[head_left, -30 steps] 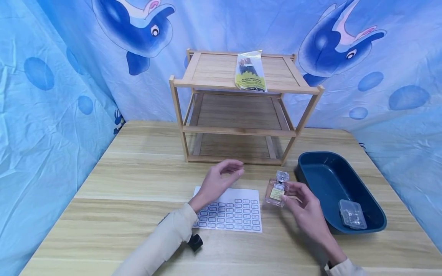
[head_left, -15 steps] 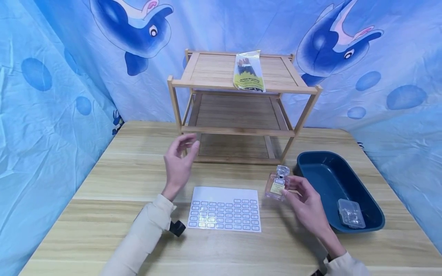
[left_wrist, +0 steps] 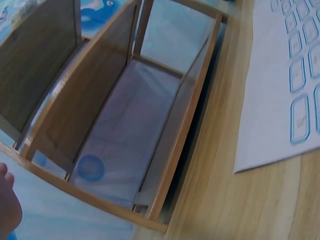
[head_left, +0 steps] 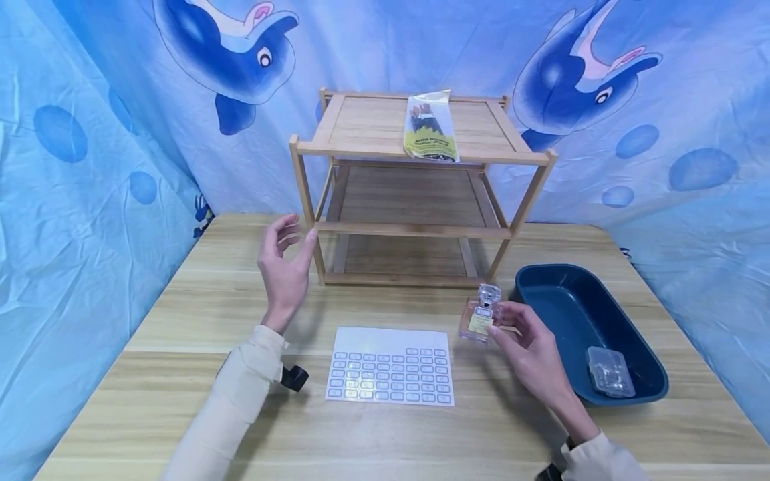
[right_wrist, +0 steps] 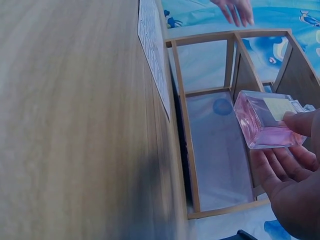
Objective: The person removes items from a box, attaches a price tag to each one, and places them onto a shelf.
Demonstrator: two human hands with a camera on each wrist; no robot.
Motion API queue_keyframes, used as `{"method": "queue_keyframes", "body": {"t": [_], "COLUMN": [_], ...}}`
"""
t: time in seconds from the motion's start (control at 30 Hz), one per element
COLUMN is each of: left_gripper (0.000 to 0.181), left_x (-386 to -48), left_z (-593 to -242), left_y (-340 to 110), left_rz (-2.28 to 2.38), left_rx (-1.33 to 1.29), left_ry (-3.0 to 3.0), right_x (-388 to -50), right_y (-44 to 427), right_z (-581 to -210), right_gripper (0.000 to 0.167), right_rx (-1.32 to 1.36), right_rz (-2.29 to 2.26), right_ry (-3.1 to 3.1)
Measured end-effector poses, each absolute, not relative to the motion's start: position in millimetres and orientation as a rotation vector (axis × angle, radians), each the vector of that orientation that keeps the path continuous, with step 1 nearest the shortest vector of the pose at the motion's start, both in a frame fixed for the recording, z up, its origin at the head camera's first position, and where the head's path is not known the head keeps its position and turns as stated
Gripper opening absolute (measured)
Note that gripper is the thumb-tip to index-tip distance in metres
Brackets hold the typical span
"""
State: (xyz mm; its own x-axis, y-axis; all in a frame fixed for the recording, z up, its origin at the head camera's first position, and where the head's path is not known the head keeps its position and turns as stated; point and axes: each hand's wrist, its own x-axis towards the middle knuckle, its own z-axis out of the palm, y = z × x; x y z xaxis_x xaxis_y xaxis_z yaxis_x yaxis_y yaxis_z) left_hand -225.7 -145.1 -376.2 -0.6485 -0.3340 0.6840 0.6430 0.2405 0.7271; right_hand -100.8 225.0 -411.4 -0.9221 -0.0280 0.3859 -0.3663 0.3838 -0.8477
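Observation:
A clear glass perfume bottle [head_left: 476, 322] with pink liquid, a faceted cap and a pale label is held upright above the table by my right hand [head_left: 532, 351]. In the right wrist view, thumb and fingers pinch the perfume bottle [right_wrist: 265, 120] by its side. My left hand [head_left: 285, 270] hovers by the shelf's left front leg, fingers loosely bent and holding nothing. Between the hands, a white sheet of blue-bordered labels [head_left: 390, 367] lies flat on the table, its upper strip bare. Only a bit of the left hand [left_wrist: 7, 205] shows in the left wrist view.
A three-tier wooden shelf [head_left: 415, 230] stands at the back, with a packet of artist brushes [head_left: 430, 127] on its top. To the right is a dark blue bin [head_left: 556, 327] containing a small clear plastic case [head_left: 610, 372]. Dolphin-print cloth hangs behind.
My left hand has moved left and away from over the label sheet, towards the shelf's left leg. The right hand still holds the perfume bottle, raised slightly.

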Motion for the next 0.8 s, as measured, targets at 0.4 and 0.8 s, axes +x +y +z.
{"method": "queue_keyframes", "body": {"t": [0.4,0.8], "left_gripper": [0.042,0.039], "left_x": [-229.5,-248.0], "left_z": [-368.5,-381.5], "left_y": [-141.7,-150.0], "left_rz": [-1.658,-1.659], "left_rx": [-0.281,-0.273], "left_ry": [-1.806,-1.802], "right_x": [-103.5,-110.0], "right_y": [223.1,220.2], "right_z": [-408.5,-402.4], "right_gripper": [0.040,0.040], "right_rx": [0.349,0.363], "right_rz": [1.561,1.510], "right_ry": [-2.324,-2.306]}}
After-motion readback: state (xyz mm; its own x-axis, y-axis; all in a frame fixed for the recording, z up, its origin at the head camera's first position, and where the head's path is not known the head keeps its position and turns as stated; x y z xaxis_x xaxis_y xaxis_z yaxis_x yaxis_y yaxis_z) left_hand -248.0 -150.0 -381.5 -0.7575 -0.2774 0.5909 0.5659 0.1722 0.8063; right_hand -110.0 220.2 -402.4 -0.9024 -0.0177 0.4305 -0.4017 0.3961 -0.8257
